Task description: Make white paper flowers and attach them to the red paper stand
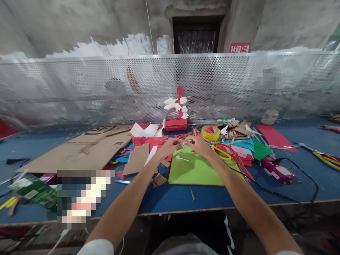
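Observation:
My left hand (170, 145) and my right hand (198, 144) meet above the far edge of a light green sheet (202, 170). Between their pinched fingertips is a small white piece (187, 141), perhaps paper; its shape is mostly hidden. Another thin white scrap (182, 158) lies flat on the green sheet. Just behind my hands stands a red box-like base (176, 124) with a red upright strip (180, 92) hooked at the top. White flower-like pieces (183, 109) are attached to that strip.
Yellow-handled scissors (221, 153) and a yellow tape roll (210, 133) lie right of my hands. Cardboard (82, 148) covers the left side. A purple device (278, 170) trails a black cable. Pliers (325, 157) rest far right. A perforated metal screen (148, 88) closes the table's back.

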The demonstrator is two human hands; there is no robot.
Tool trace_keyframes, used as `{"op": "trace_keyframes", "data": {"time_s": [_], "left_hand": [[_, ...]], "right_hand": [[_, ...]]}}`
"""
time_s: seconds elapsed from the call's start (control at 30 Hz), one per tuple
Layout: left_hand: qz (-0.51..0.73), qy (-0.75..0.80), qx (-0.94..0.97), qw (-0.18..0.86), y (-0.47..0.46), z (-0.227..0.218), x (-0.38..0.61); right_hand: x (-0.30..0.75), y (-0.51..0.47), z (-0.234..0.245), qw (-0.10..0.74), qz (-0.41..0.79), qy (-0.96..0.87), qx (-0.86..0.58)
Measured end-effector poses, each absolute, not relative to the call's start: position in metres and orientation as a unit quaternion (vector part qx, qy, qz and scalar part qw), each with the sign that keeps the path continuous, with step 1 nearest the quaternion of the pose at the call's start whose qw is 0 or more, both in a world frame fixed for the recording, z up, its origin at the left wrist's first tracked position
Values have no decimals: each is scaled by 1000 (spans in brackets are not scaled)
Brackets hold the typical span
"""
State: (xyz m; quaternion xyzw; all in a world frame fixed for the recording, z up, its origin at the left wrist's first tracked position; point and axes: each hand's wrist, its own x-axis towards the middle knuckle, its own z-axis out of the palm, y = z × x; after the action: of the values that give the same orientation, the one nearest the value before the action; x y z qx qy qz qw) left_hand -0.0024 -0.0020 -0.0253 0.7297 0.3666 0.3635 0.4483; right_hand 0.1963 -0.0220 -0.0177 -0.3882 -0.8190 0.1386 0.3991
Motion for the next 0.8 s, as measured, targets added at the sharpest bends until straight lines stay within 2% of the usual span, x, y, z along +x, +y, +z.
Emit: {"op": "trace_keyframes", "data": {"time_s": [0.5, 0.8], "left_hand": [[370, 384, 766, 359, 4, -33, -4], [372, 382, 766, 359, -4, -25, -3]], "right_hand": [[197, -21, -21, 387, 139, -828, -382], [197, -15, -23, 370, 64, -842, -388]]}}
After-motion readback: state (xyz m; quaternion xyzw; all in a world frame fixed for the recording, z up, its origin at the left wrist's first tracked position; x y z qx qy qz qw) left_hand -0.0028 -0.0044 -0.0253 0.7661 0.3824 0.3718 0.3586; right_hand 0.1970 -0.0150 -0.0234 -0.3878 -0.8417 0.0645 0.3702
